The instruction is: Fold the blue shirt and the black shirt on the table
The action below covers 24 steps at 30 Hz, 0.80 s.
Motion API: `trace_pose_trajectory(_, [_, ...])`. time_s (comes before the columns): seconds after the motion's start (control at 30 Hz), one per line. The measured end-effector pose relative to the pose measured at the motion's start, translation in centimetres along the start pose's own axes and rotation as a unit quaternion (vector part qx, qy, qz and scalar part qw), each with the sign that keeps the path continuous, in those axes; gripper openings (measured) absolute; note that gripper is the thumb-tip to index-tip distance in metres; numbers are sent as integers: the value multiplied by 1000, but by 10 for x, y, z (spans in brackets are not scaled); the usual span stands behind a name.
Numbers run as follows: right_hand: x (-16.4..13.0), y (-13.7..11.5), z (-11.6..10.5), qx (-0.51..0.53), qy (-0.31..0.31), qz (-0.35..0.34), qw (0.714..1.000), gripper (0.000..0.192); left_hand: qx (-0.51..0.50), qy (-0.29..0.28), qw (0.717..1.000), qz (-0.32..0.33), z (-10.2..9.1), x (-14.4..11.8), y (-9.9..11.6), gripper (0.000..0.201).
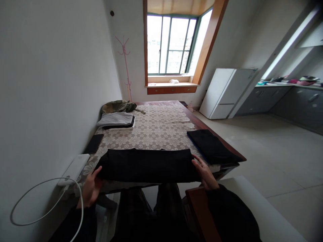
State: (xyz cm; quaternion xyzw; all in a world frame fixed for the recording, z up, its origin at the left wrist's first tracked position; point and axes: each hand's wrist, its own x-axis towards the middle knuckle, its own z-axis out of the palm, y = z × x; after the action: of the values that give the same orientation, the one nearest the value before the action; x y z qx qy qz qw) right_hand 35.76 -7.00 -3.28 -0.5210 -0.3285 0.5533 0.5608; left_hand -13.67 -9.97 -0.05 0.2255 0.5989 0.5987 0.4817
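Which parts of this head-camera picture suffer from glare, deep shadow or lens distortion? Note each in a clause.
Head view: the window is blown out to white, hiding the outdoors; the dark cloth under the left hand and right hand loses nearly all fold detail in shadow; the wide lens bends the left wall and slants the fridge; the corners darken, and the whole frame is slightly soft.

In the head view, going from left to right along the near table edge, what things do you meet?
White cable loop → white flat device → left hand → long black folded cloth → right hand → smaller black folded cloth.
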Motion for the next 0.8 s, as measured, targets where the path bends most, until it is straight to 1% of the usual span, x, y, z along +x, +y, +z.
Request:
trace_pose_trajectory(0.1, [10,-7,3,-58,-46,-2,997,101,92,-16,996,15,-11,22,15,48])
trace_pose_trajectory(0.2, [23,-14,8,-125,-61,-2,990,108,221,-51,974,24,-10,51,31,47])
trace_pose_trajectory(0.27, [30,-17,11,-164,-66,-29,984,108,260,-76,962,27,-4,67,36,51])
trace_pose_trajectory(0.33, [32,-20,12,-183,-88,-70,977,101,261,-93,961,26,3,76,39,63])
trace_pose_trajectory(0.4, [33,-26,14,-176,-125,-93,972,91,236,-108,965,38,8,79,41,76])
trace_pose_trajectory(0.47, [36,-38,15,-160,-154,-96,970,85,200,-130,969,65,12,78,48,85])
trace_pose_trajectory(0.53, [44,-57,16,-158,-155,-110,969,82,170,-147,970,97,17,80,59,88])
trace_pose_trajectory(0.6, [61,-80,19,-173,-141,-135,966,80,155,-144,968,135,26,86,72,85])
trace_pose_trajectory(0.7, [102,-111,23,-205,-127,-168,956,83,155,-115,961,200,46,110,88,76])
trace_pose_trajectory(0.77, [135,-119,25,-236,-124,-196,944,85,176,-93,950,239,60,131,90,71])
trace_pose_trajectory(0.8, [150,-119,26,-263,-117,-211,934,86,207,-86,942,250,66,142,89,69])
